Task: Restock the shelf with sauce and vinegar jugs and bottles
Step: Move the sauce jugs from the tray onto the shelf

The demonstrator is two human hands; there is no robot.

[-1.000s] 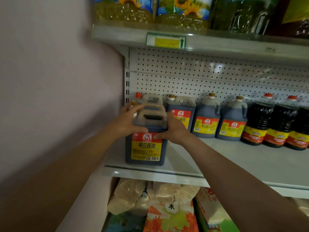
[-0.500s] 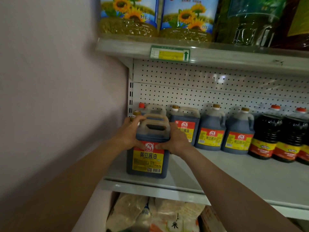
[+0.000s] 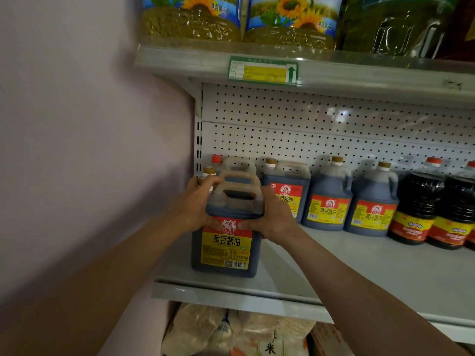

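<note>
Left hand (image 3: 198, 204) and right hand (image 3: 272, 217), fingers curled, clasp the soy sauce jug (image 3: 226, 242) standing at the shelf (image 3: 359, 273) front, left end; back row stocked, front row largely unfilled.

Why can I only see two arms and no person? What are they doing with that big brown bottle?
The camera sits on the person's head and looks forward and down, so you see what they see: just their own arms. There is only this one view.

The left hand and the right hand hold a soy sauce jug from both sides, thumbs on its red and yellow label. It stands near the front edge of the middle shelf, by the wall.

Behind it stand more jugs of the same kind, and further right some dark round bottles with red caps. The shelf above carries big oil bottles with sunflower pictures. Below, you can see sacks, perhaps rice.

The person is filling up the shop shelf.
</note>
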